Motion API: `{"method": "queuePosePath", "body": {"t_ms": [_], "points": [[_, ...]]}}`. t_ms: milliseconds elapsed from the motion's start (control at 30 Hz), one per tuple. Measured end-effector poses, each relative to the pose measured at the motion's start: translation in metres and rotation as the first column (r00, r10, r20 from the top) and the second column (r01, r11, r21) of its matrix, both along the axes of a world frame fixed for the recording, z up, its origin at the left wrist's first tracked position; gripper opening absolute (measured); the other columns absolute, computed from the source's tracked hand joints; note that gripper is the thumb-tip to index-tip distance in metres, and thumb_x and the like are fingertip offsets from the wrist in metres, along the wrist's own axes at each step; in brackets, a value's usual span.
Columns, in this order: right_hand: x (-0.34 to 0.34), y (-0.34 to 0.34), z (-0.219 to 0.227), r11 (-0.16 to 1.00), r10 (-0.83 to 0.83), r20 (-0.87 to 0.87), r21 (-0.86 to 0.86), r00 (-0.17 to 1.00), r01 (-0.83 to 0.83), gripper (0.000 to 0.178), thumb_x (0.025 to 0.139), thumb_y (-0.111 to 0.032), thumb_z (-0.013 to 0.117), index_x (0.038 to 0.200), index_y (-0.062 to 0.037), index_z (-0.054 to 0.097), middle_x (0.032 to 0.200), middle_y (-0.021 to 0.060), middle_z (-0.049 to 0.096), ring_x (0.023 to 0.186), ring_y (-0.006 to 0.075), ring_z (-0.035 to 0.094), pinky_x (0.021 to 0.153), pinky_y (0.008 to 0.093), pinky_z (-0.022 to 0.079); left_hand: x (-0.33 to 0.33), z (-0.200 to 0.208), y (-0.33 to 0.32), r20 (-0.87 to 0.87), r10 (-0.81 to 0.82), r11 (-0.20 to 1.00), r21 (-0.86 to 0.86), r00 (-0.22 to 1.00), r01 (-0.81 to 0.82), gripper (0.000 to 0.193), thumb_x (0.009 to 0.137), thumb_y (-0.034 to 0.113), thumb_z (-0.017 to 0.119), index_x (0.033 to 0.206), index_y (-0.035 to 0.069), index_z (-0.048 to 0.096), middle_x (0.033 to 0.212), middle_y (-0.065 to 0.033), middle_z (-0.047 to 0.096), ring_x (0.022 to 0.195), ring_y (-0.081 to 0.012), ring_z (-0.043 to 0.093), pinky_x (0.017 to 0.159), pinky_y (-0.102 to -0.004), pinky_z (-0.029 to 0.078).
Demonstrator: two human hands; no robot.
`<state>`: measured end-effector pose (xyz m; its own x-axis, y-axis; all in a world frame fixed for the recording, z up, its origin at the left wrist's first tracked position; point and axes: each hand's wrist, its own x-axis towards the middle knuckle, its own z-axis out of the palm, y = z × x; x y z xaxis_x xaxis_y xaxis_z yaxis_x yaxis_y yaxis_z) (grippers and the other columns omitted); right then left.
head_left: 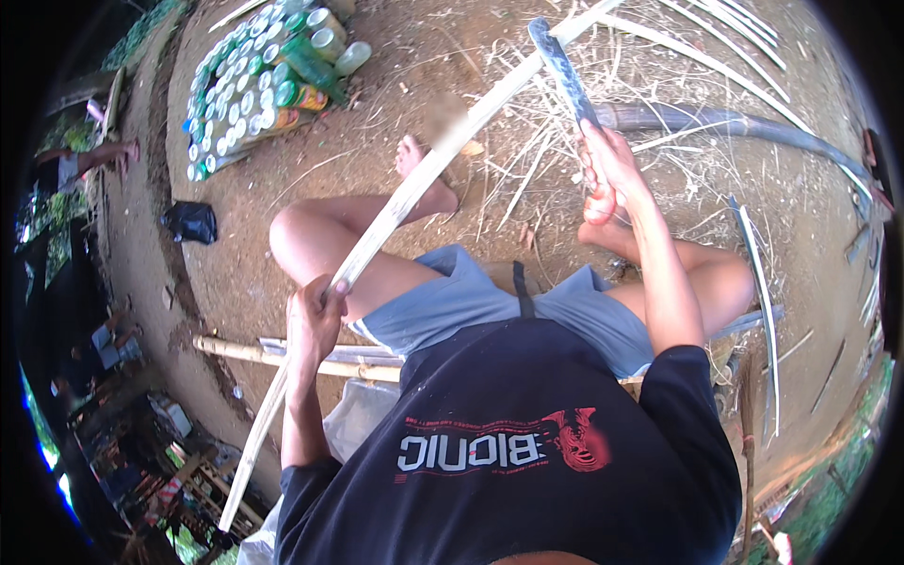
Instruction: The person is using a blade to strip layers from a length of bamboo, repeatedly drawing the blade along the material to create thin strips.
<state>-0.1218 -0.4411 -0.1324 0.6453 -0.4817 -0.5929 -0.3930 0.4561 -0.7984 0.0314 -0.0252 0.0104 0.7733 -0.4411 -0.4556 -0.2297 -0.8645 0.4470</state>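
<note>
left hand (315, 315): clenched round long pale strip (405, 199) | right hand (607, 169): grasping dark-bladed knife (562, 75), crossing strip near far end, cannot tell if touching | strip: slanting over left thigh (391, 292), from lower left to top | ahead: on bare soil (240, 282), scattered shavings (529, 122) near dark curved pole (716, 120) | far left: clustered bottles (250, 99)

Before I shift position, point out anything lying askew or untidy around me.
Thin pale strips lie tangled on the ground around your right hand, strewn every which way. A black plastic bag sits crumpled by itself on the left, like litter. Nothing looks clearly damaged.
</note>
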Motion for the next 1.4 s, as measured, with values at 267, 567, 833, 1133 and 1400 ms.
{"method": "queuePosePath", "body": {"t_ms": [267, 567, 833, 1133, 1400], "points": [[-0.024, 0.024, 0.037, 0.922, 0.357, -0.207, -0.074, 0.911, -0.379, 0.042, 0.098, -0.044, 0.056, 0.105, -0.0025, 0.055, 0.061, -0.0030, 0.050, 0.044, 0.0047, 0.046, 0.038, 0.0207, 0.041, -0.002, -0.007, 0.002, 0.028, 0.024, 0.999, 0.044, 0.999, -0.026, 0.037, 0.097, 0.035, 0.058, 0.085, 0.002, 0.068, 0.055, -0.0091, 0.058, 0.050, -0.0198, 0.058, 0.054, -0.0362, 0.045], [-0.036, 0.058, 0.032, 0.852, 0.514, -0.139, -0.031, 0.847, -0.522, 0.039, 0.099, -0.043, 0.055, 0.101, -0.0035, 0.055, 0.058, -0.0026, 0.049, 0.040, 0.0057, 0.047, 0.035, 0.0223, 0.040, -0.001, -0.013, 0.003, 0.082, 0.016, 0.998, 0.052, 0.997, -0.020, 0.040, 0.097, 0.038, 0.057, 0.084, 0.002, 0.067, 0.051, -0.0091, 0.053, 0.046, -0.0191, 0.051, 0.051, -0.0369, 0.042], [-0.041, 0.118, 0.056, 0.730, 0.652, -0.052, -0.227, 0.757, -0.645, 0.046, 0.095, -0.044, 0.061, 0.118, -0.0040, 0.059, 0.057, -0.0010, 0.052, 0.042, 0.0079, 0.049, 0.039, 0.0258, 0.040, 0.002, -0.018, 0.004, 0.070, 0.013, 0.999, 0.043, 0.997, -0.016, 0.039, 0.096, 0.035, 0.058, 0.078, 0.002, 0.063, 0.052, -0.0124, 0.052, 0.045, -0.0217, 0.051, 0.051, -0.0374, 0.042], [-0.059, 0.140, 0.058, 0.810, 0.581, -0.063, -0.052, 0.812, -0.584, 0.037, 0.098, -0.040, 0.057, 0.099, -0.0031, 0.053, 0.057, -0.0019, 0.048, 0.040, 0.0071, 0.046, 0.036, 0.0232, 0.038, 0.003, -0.018, 0.005, 0.009, 0.026, 0.999, 0.017, 1.000, -0.026, 0.036, 0.096, 0.029, 0.058, 0.075, 0.001, 0.061, 0.053, -0.0096, 0.054, 0.047, -0.0167, 0.050, 0.050, -0.0357, 0.042], [-0.030, 0.103, 0.050, 0.975, 0.222, -0.218, 0.045, 0.950, -0.217, 0.041, 0.096, -0.045, 0.060, 0.103, -0.0049, 0.053, 0.060, -0.0013, 0.052, 0.042, 0.0071, 0.050, 0.036, 0.0235, 0.040, 0.004, -0.012, 0.007, -0.004, 0.054, 0.999, -0.005, 0.999, -0.054, 0.038, 0.096, 0.033, 0.057, 0.076, 0.002, 0.064, 0.052, -0.0023, 0.051, 0.049, -0.0081, 0.045, 0.047, -0.0305, 0.035]]}}
